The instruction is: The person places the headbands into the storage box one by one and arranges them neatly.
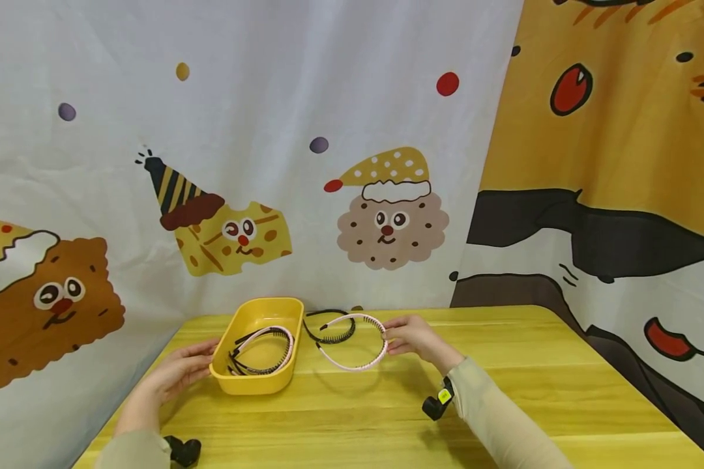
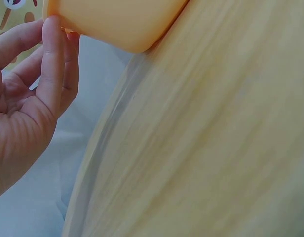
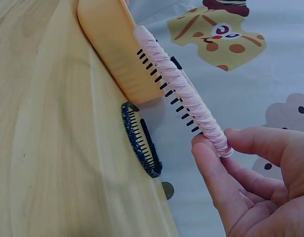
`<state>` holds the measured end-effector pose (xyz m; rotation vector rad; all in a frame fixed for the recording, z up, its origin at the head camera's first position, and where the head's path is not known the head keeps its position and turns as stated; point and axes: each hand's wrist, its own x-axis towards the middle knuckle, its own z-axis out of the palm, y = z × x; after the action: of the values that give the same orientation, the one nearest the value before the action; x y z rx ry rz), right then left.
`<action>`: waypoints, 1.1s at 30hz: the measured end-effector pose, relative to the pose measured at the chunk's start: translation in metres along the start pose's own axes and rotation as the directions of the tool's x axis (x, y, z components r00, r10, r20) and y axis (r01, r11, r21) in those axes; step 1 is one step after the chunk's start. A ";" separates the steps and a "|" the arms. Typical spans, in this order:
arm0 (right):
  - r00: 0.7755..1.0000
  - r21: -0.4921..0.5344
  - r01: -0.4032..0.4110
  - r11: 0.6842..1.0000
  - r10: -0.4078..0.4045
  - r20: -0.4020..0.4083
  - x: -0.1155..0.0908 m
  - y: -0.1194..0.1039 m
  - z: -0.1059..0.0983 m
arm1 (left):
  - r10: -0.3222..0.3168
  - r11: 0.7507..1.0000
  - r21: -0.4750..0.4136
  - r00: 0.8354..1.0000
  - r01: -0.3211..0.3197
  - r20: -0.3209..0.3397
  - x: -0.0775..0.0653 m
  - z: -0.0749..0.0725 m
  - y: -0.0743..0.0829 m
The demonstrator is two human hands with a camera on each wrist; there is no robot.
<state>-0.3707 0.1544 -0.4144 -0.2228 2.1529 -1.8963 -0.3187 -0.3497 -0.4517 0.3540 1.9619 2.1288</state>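
At the left end of the yellow plastic basket [image 1: 257,384], my left hand [image 1: 178,370] holds the rim, its fingertips [image 2: 52,24] right at the edge in the left wrist view. Inside the basket lie black and pink headbands [image 1: 281,355], partly overlapping. My right hand [image 1: 413,339] pinches a pink wrapped headband [image 1: 352,369] with black comb teeth between thumb and fingers, raised above the table to the right of the basket. Behind it, a black toothed headband [image 3: 137,140] lies on the table beside the basket.
The wood-grain table [image 1: 340,436] ends at a patterned curtain [image 1: 311,215] hanging behind it. Each wrist wears a small black camera, such as the right wrist camera [image 1: 437,404].
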 end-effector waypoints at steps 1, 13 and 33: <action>1.000 -0.001 0.000 1.000 0.000 -0.003 0.000 0.000 -0.001 | -0.001 1.000 0.004 1.000 0.001 0.000 0.000 0.001 0.001; 1.000 0.008 -0.004 1.000 0.005 -0.019 0.003 0.000 0.000 | -0.007 1.000 0.011 1.000 0.006 0.001 -0.001 0.005 0.004; 1.000 -0.001 0.020 1.000 -0.020 0.005 0.006 -0.017 0.008 | -0.008 1.000 0.018 1.000 0.008 -0.012 0.003 -0.001 -0.001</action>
<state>-0.3752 0.1431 -0.3995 -0.2498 2.1558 -1.9037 -0.3221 -0.3492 -0.4529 0.3365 1.9866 2.1149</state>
